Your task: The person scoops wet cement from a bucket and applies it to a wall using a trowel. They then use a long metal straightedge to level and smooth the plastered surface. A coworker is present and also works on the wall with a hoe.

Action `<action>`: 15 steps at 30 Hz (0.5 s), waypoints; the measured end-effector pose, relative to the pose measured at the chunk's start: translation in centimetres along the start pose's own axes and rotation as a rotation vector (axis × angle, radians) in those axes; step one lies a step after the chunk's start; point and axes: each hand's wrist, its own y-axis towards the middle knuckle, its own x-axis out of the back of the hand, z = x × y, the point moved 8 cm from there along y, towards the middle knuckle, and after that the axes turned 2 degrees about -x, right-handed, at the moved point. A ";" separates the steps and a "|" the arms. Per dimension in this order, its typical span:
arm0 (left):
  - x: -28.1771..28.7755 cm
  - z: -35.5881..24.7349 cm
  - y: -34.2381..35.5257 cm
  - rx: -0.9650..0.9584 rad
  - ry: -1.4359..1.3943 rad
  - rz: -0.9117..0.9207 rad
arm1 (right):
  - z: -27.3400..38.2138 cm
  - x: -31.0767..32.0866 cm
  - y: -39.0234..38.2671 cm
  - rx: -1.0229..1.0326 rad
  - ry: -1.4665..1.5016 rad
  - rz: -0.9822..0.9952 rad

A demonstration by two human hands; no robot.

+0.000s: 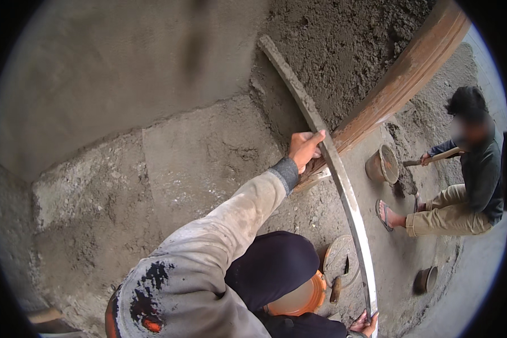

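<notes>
A long, straight-sided screed bar, smeared with mortar and bent by the lens, runs from the mortared corner down to the lower edge. My left hand, in a dirty grey sleeve, is closed around its middle. Close to its near end, my right hand grips the same bar with bent fingers. The far end rests near rough wet mortar beside a smoother grey surface. Just beyond my left hand a thick wooden post slants past the bar.
By my knee stand an orange basin of cloudy water and a round board with a wooden-handled trowel. On the right, a crouching person holds a long handle near a bucket. A smaller bucket sits lower right.
</notes>
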 end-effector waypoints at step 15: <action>13.5 15.7 0.4 0.326 0.137 -0.376 | -6.7 -0.4 2.9 -0.169 -0.136 -0.057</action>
